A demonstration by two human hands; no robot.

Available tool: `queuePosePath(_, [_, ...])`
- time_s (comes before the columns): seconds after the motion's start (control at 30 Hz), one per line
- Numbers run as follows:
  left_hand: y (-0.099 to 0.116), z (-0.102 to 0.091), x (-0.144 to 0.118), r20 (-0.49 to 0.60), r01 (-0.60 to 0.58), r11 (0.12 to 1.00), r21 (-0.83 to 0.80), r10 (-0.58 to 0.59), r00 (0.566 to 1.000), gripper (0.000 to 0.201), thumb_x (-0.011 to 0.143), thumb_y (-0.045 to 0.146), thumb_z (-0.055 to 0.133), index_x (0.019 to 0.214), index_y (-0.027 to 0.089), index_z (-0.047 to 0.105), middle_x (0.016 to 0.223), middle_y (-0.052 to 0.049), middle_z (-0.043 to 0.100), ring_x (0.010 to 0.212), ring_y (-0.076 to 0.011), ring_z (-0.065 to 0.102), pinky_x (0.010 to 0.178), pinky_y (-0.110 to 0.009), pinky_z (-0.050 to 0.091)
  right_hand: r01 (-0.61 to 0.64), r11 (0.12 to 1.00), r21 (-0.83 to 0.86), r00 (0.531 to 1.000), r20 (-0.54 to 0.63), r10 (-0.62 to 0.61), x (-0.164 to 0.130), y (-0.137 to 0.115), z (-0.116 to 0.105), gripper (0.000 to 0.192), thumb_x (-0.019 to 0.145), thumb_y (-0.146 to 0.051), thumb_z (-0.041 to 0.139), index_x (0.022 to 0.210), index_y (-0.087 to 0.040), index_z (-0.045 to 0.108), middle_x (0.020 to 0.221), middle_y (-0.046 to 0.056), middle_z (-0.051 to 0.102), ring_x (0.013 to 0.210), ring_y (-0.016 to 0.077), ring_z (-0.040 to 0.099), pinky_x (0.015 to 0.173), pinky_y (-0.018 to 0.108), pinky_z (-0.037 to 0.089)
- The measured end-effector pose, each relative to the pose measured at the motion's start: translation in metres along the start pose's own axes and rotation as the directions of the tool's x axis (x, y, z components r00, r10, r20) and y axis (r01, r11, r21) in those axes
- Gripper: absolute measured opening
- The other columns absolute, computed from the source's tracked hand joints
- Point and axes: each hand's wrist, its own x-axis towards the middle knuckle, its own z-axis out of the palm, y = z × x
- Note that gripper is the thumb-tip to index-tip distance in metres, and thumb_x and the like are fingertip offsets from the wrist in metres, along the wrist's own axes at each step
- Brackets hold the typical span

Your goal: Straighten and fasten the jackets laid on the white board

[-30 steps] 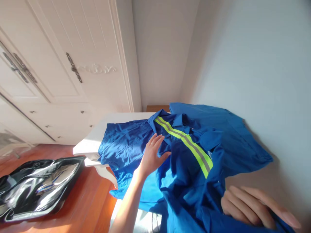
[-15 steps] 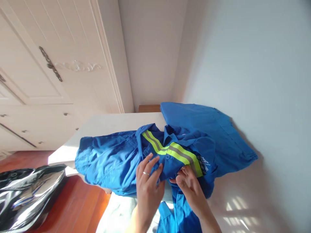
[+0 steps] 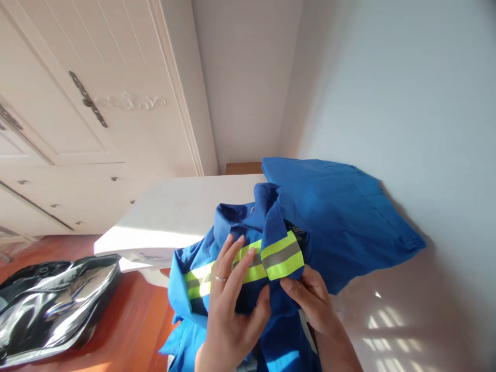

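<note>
A blue work shirt (image 3: 329, 217) with a yellow and grey reflective stripe (image 3: 281, 256) lies bunched on a white table (image 3: 174, 212) against the wall. My left hand (image 3: 232, 305), with a ring on one finger, presses flat on the striped front of the shirt, thumb curled under the cloth. My right hand (image 3: 312, 302) pinches the shirt's edge just below the stripe. Both hands hold the cloth close together near the table's front. Part of the shirt hangs down over the table edge (image 3: 182, 341).
A cream wardrobe (image 3: 89, 103) with metal handles and drawers stands at the left. A shiny black plastic bag (image 3: 54, 305) lies on the red wooden floor. The pale wall (image 3: 406, 103) runs along the right side of the table.
The shirt's left part has been drawn in from the table toward me and gathered up. My hands have lifted the striped front, and the table's left side now shows bare.
</note>
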Motion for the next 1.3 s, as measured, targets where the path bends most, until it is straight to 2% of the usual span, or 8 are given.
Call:
queuePosePath(0.1, [0.004, -0.002, 0.010, 0.102, 0.065, 0.996, -0.060, -0.058, 0.993, 0.059, 0.082, 0.039, 0.081, 0.137, 0.026, 0.063, 0.122, -0.012, 0.071, 0.109, -0.0281, 0.070, 0.090, -0.038, 0.062, 0.037, 0.993, 0.115, 0.996, 0.075, -0.046, 0.015, -0.011, 0.011, 0.051, 0.081, -0.067, 0.071, 0.087, -0.017, 0.077, 0.074, 0.007, 0.068, 0.076, 0.0230, 0.068, 0.069, 0.031, 0.057])
queuePosePath(0.2, [0.008, 0.005, 0.012, 0.033, 0.232, 0.972, -0.046, -0.231, 0.972, 0.042, 0.080, 0.049, 0.082, 0.112, 0.022, 0.076, 0.089, -0.005, 0.074, 0.076, -0.0192, 0.069, 0.068, -0.028, 0.060, 0.057, 0.985, 0.162, 0.998, 0.022, -0.061, 0.030, -0.018, 0.020, 0.051, 0.084, -0.067, 0.068, 0.088, -0.017, 0.074, 0.073, 0.007, 0.067, 0.072, 0.0211, 0.067, 0.067, 0.030, 0.057])
queuePosePath(0.33, [0.003, 0.011, 0.010, -0.108, 0.343, 0.939, 0.019, -0.339, 0.934, 0.021, 0.086, 0.043, 0.076, 0.089, 0.022, 0.075, 0.075, 0.000, 0.068, 0.067, -0.0149, 0.065, 0.064, -0.023, 0.055, 0.290, 0.943, -0.164, 0.923, -0.213, -0.321, 0.030, -0.022, 0.019, 0.035, 0.089, -0.043, 0.074, 0.114, -0.019, 0.067, 0.104, 0.008, 0.068, 0.090, 0.0179, 0.067, 0.080, 0.027, 0.058])
queuePosePath(0.47, [-0.003, 0.011, 0.007, -0.135, 0.320, 0.942, 0.106, -0.305, 0.943, 0.019, 0.086, 0.038, 0.077, 0.093, 0.021, 0.076, 0.080, -0.002, 0.070, 0.072, -0.0165, 0.068, 0.066, -0.024, 0.055, 0.561, 0.712, -0.423, 0.805, 0.077, -0.588, 0.022, -0.028, 0.011, 0.034, 0.091, -0.025, 0.074, 0.124, -0.024, 0.064, 0.117, 0.008, 0.064, 0.108, 0.0184, 0.064, 0.094, 0.030, 0.056])
queuePosePath(0.67, [0.010, 0.009, 0.003, -0.023, 0.250, 0.959, 0.137, -0.249, 0.968, 0.029, 0.087, 0.024, 0.070, 0.116, 0.021, 0.072, 0.099, -0.007, 0.075, 0.088, -0.0205, 0.072, 0.074, -0.028, 0.061, 0.549, 0.590, -0.591, 0.808, 0.196, -0.556, 0.028, -0.023, 0.016, 0.016, 0.099, -0.015, 0.058, 0.110, -0.018, 0.070, 0.105, 0.006, 0.071, 0.097, 0.0132, 0.069, 0.088, 0.022, 0.055])
queuePosePath(0.77, [0.015, 0.007, 0.004, 0.077, 0.276, 0.955, 0.105, -0.285, 0.956, 0.025, 0.091, 0.019, 0.063, 0.113, 0.023, 0.074, 0.096, -0.006, 0.074, 0.087, -0.0186, 0.072, 0.075, -0.027, 0.061, 0.523, 0.642, -0.561, 0.832, 0.170, -0.528, 0.030, -0.018, 0.017, 0.017, 0.101, -0.016, 0.052, 0.101, -0.015, 0.069, 0.096, 0.005, 0.071, 0.090, 0.0117, 0.069, 0.082, 0.018, 0.054])
queuePosePath(1.03, [-0.004, 0.009, 0.004, 0.081, 0.261, 0.956, 0.136, -0.273, 0.958, 0.029, 0.091, 0.015, 0.054, 0.109, 0.022, 0.075, 0.086, -0.004, 0.066, 0.075, -0.0159, 0.065, 0.067, -0.028, 0.057, 0.377, 0.786, -0.490, 0.925, 0.157, -0.346, 0.028, -0.014, 0.017, 0.023, 0.098, -0.022, 0.054, 0.080, -0.015, 0.066, 0.074, -0.001, 0.065, 0.065, 0.0075, 0.062, 0.060, 0.011, 0.046])
queuePosePath(1.3, [-0.022, 0.013, 0.000, 0.178, 0.182, 0.970, 0.158, -0.209, 0.962, 0.033, 0.090, 0.032, 0.071, 0.120, 0.019, 0.072, 0.123, -0.013, 0.066, 0.109, -0.0263, 0.069, 0.091, -0.041, 0.060, 0.328, 0.815, -0.477, 0.944, 0.148, -0.294, 0.028, -0.007, 0.015, 0.018, 0.095, -0.023, 0.054, 0.086, -0.016, 0.068, 0.076, -0.001, 0.069, 0.066, 0.0077, 0.065, 0.060, 0.010, 0.048])
